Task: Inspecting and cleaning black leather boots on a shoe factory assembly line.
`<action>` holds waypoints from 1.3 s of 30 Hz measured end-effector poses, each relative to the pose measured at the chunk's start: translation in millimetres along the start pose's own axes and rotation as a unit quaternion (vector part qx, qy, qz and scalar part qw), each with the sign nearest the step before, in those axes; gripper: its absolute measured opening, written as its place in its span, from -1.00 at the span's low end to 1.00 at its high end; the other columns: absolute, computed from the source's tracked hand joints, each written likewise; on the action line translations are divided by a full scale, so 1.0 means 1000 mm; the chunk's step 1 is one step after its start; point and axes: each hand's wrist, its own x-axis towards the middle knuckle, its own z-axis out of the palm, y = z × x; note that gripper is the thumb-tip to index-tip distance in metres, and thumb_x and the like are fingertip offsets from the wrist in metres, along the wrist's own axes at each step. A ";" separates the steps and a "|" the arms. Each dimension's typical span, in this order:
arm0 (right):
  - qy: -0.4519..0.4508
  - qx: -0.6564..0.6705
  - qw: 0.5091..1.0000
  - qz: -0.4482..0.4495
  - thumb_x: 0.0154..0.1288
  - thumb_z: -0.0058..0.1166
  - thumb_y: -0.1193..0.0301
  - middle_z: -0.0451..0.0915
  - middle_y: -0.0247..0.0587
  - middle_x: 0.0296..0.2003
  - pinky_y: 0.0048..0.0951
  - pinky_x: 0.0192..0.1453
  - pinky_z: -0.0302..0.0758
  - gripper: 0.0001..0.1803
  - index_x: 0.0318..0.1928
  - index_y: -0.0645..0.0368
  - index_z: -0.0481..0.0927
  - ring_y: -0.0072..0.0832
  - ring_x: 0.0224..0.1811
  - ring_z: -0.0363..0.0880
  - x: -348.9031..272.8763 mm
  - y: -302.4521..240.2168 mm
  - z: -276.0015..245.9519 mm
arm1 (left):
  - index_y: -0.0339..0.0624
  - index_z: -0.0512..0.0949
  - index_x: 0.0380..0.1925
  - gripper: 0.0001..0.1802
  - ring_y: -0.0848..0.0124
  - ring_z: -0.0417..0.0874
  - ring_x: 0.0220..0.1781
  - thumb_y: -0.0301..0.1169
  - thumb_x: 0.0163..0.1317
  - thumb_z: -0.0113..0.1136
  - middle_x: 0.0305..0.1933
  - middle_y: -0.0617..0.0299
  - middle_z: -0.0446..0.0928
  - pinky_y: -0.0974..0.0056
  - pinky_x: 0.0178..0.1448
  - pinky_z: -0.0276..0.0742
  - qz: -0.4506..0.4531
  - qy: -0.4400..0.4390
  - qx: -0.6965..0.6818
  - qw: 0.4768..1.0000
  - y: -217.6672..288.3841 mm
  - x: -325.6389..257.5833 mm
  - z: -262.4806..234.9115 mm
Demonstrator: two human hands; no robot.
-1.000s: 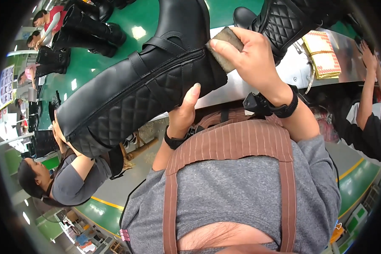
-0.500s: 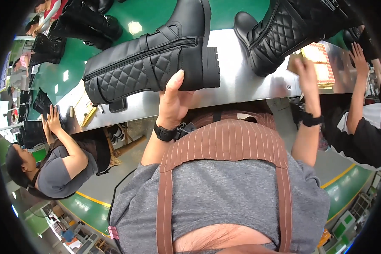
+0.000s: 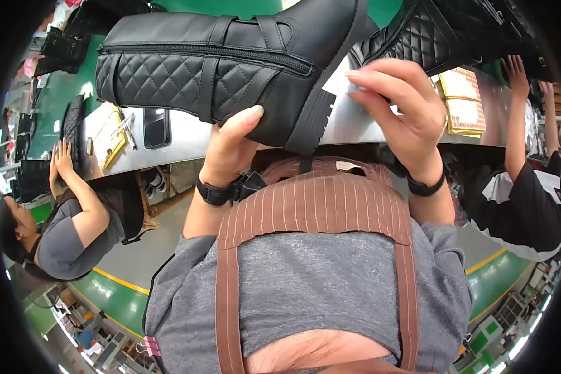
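My left hand point(image 3: 230, 137) grips a black quilted boot point(image 3: 162, 78) round its heel end, thumb on the side. The boot lies sideways above the table, its zipper running along the upper face and its treaded sole turned right. My right hand point(image 3: 408, 106) is raised just beyond the sole, thumb and forefinger pinched towards each other. At their tips is a small white slip point(image 3: 338, 80), close to the sole; its print, if any, cannot be made out. Another black quilted boot point(image 3: 455, 31) rests on the table behind my right hand.
A metal table point(image 3: 193, 134) runs across in front of me. Banded yellow printed cards point(image 3: 464, 103) lie at right, a phone point(image 3: 156, 128) and a yellow pad point(image 3: 111, 140) at left. Co-workers stand on both sides, a left one's hands point(image 3: 62, 159) near a boot. A green surface lies beyond.
My right hand has come left from beside the yellow cards to the boot's sole. The boot in my left hand has moved left and nearer, its sole end tilting.
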 end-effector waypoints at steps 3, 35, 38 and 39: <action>-0.008 0.011 0.998 -0.060 -0.04 0.40 0.58 0.61 -0.27 -0.28 -0.52 -0.33 0.54 -0.68 -0.18 0.13 0.75 -0.46 -0.33 0.60 0.007 0.008 0.013 | -0.53 0.37 0.21 -0.36 0.14 0.49 0.29 -0.17 0.32 -0.01 0.25 -0.07 0.47 0.10 0.40 0.30 0.014 0.016 0.037 0.999 0.002 -0.005 0.002; -0.131 -0.115 0.983 -0.048 0.13 0.25 0.59 0.47 -0.24 -0.40 -0.37 -0.35 0.45 -0.84 -0.30 0.24 0.52 -0.30 -0.42 0.51 0.031 -0.004 0.022 | -0.34 0.32 0.27 -0.44 0.17 0.50 0.27 -0.47 0.26 0.13 0.23 0.01 0.47 0.05 0.39 0.36 0.052 0.043 0.108 0.992 0.005 -0.002 0.018; -0.200 -0.087 0.976 -0.013 0.21 0.20 0.46 0.44 -0.23 -0.40 -0.32 -0.27 0.49 -0.85 -0.30 0.21 0.49 -0.26 -0.33 0.54 0.024 0.002 0.017 | -0.31 0.34 0.26 -0.47 0.19 0.51 0.25 -0.48 0.29 0.12 0.22 0.02 0.48 0.05 0.37 0.39 0.058 0.065 0.109 0.990 0.000 0.004 0.019; -0.200 -0.088 0.976 -0.014 0.21 0.20 0.46 0.44 -0.23 -0.40 -0.32 -0.27 0.49 -0.85 -0.30 0.21 0.49 -0.26 -0.33 0.54 0.020 0.002 0.012 | -0.30 0.36 0.26 -0.49 0.20 0.52 0.25 -0.48 0.30 0.11 0.21 0.03 0.48 0.06 0.35 0.41 0.064 0.076 0.102 0.990 -0.001 0.006 0.018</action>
